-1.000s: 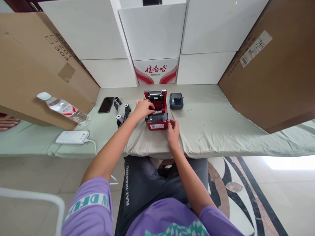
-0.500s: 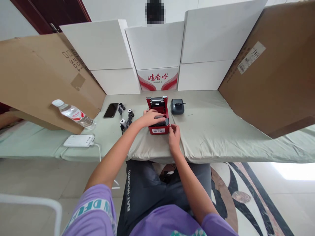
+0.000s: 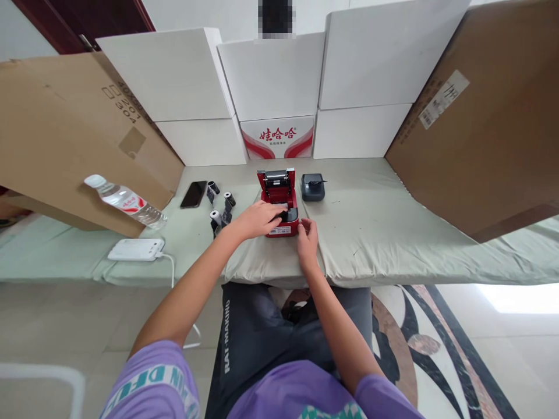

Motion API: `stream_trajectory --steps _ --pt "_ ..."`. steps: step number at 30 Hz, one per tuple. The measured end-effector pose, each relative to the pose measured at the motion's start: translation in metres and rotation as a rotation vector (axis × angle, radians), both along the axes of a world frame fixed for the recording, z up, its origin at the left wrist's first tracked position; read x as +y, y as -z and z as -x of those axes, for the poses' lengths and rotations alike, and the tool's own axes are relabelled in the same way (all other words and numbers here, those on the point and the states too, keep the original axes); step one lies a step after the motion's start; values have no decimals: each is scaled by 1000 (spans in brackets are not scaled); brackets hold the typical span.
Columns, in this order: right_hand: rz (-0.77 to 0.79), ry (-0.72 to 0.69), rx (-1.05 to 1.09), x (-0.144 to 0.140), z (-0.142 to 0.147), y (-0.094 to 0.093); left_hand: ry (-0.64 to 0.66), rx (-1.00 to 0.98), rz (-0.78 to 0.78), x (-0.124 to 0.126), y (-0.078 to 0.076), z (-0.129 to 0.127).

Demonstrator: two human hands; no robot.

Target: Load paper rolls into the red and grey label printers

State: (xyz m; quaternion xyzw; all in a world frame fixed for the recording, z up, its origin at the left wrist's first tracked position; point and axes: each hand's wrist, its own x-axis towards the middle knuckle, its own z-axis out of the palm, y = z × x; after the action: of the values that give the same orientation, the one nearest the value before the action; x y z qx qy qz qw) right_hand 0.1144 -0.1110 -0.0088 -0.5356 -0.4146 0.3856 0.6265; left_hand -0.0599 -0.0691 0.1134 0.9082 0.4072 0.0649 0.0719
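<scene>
Just above the middle of the frame, a small red plastic box-shaped printer with its lid tipped up [image 3: 279, 201] is sitting on the pale green cloth-covered surface [image 3: 384, 227]. The left hand [image 3: 257, 219] is lying across the printer's open top and front, its fingers [image 3: 276, 214] spread loosely over the dark inside rather than closed around anything. The right hand [image 3: 307, 240] is resting at the printer's lower right corner, its fingers [image 3: 305, 224] bent and touching the red casing; whether they are gripping it cannot be told.

Just right of the printer, a small dark grey device [image 3: 313, 187] is standing on the surface. To the left of the printer, three small black-and-white rolls [image 3: 220, 203] are lying near a black phone [image 3: 194, 194]. Further toward the left edge, a clear plastic water bottle [image 3: 125, 201] is leaning against a brown cardboard box [image 3: 65, 139], with a flat white charger with a cable [image 3: 136, 249] below it. White boxes [image 3: 271, 75] are stacked across the top of the frame.
</scene>
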Motion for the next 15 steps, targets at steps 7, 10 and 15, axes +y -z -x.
stream_trajectory --steps 7,10,15 --pt "11 7 9 0 0 0 -66 -123 81 -2 -8 12" --pt "11 2 5 0 0 0 -56 -293 144 -2 -13 17" --pt "19 -9 -6 -1 -1 0 -242 -671 -33 22 -20 21"
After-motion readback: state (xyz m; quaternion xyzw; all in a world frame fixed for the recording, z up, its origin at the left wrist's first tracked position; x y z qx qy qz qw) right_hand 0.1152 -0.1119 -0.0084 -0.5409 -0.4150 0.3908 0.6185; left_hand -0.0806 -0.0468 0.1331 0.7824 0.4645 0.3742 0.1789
